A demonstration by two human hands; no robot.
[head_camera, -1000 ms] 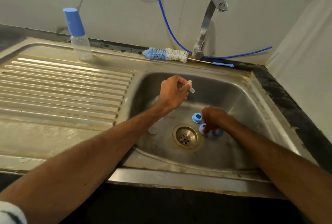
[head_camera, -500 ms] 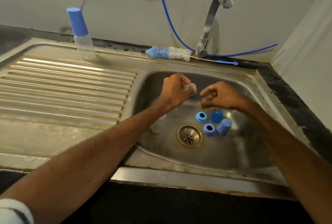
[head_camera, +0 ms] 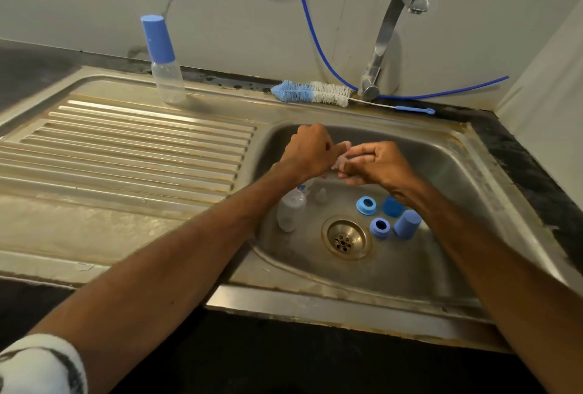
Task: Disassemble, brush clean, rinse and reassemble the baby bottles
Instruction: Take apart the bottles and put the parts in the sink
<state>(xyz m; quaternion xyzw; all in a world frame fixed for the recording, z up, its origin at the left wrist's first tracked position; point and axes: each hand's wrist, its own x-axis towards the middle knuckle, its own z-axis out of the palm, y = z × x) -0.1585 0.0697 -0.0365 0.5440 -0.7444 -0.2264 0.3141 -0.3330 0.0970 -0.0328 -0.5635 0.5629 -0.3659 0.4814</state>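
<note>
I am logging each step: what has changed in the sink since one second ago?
The right-hand grip rose from the blue rings on the sink floor and took hold of the clear teat that the left-hand grip holds. These, the blue caps, the brush and the capped bottle stayed.

The clear teat [head_camera: 342, 157], pinched between the left hand [head_camera: 307, 153] and the right hand [head_camera: 378, 163], shows only as a pale, blurred sliver. Fingers cover the rest, so its shape cannot be told. In the sink [head_camera: 457, 172] the left forearm [head_camera: 189, 251] hides the far end of the clear bottle [head_camera: 290, 212]. The right wrist [head_camera: 407, 191] covers part of the dark blue cap [head_camera: 391, 205]. A small clear piece [head_camera: 320, 196] just right of the bottle is too faint to name. The blue hose [head_camera: 312, 30] leaves by the top edge and the draining board [head_camera: 126, 147] by the left edge. The near left corner cuts the white sleeve [head_camera: 41, 365].
</note>
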